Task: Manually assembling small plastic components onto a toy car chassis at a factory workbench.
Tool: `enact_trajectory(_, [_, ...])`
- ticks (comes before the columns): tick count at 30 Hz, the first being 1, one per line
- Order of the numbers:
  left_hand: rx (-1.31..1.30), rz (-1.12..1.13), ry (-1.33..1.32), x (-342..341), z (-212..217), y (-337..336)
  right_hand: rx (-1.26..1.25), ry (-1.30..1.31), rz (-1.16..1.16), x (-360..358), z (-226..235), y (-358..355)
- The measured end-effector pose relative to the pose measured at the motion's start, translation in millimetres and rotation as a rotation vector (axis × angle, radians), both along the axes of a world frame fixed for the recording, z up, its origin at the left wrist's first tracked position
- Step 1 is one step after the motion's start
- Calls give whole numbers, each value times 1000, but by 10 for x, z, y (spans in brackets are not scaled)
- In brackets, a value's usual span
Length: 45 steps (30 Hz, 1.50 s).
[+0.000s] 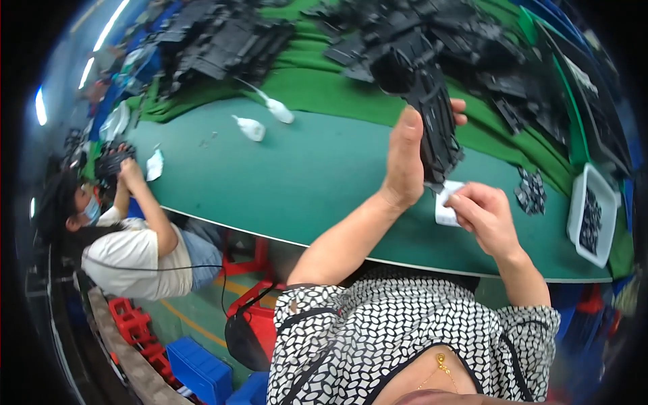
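My left hand [407,158] is wrapped round a long black molded plastic part [435,118], raised above the green table [304,175] and standing tilted. Between the thumb and fingers of my right hand [489,216] is a small white piece [445,208], paper or cloth; I cannot tell which. Its upper edge meets the lower end of the black part, though whether they touch is unclear. To the right of my right hand lies a small heap of little black pieces [530,192]. A white tray [576,216] holds more of them.
Large piles of black plastic parts [229,44] cover a green cloth [317,84] at the back. Two white bottles with thin nozzles [251,129] lie at the left. A masked co-worker [131,256] handles a black part at the far left. A green-edged bin [574,101] stands at the right.
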<state>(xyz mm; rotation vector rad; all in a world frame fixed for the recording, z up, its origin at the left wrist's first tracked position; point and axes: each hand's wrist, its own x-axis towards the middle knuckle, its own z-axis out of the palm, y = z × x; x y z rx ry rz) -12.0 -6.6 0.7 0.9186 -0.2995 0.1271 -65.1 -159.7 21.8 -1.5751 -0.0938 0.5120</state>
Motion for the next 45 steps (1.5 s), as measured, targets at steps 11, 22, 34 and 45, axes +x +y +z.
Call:
enact_trajectory(11, [-83,15,319,151,295,229,72,-277,-214,325,0,-582])
enact_trajectory(22, [1589,1041,42,1476,770,1522,-45,-426,-232,297,-85,-684])
enact_trajectory(34, [2345,816,443,2253,248,1981,-255,-543,-221,321,-86,-720])
enact_trajectory(45, [2469,741,583,2325,32,2001,-260,-626,-172,406,-69,-713])
